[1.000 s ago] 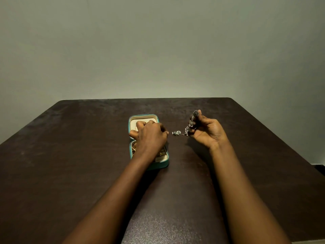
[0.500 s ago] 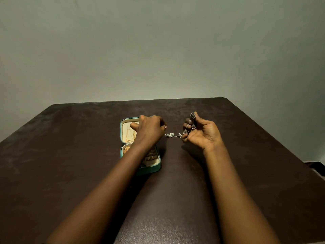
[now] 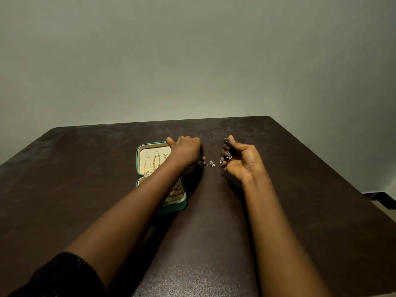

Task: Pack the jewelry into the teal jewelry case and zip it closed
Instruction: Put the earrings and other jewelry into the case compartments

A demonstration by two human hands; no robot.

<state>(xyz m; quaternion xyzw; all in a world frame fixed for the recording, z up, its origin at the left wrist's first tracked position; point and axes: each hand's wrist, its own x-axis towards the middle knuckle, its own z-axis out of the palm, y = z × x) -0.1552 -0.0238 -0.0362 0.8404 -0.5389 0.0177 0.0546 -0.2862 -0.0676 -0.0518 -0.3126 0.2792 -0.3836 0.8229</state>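
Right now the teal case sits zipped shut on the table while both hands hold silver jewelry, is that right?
No. The head view shows the teal case lying open on the table, gold chains in its lid. The left hand pinches a silver piece; the right hand holds other silver pieces.

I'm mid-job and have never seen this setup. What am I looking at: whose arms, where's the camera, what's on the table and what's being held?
There is no machine here. These are a person's two bare hands, filmed by one wide-angle camera worn on the head, looking forward and down, so there is a single view. On the dark table lies the teal jewelry case, open, with gold chains in its cream lid. The left hand pinches a small silver piece beside the case. The right hand grips more silver beaded jewelry. Whether the two pieces are linked is unclear.
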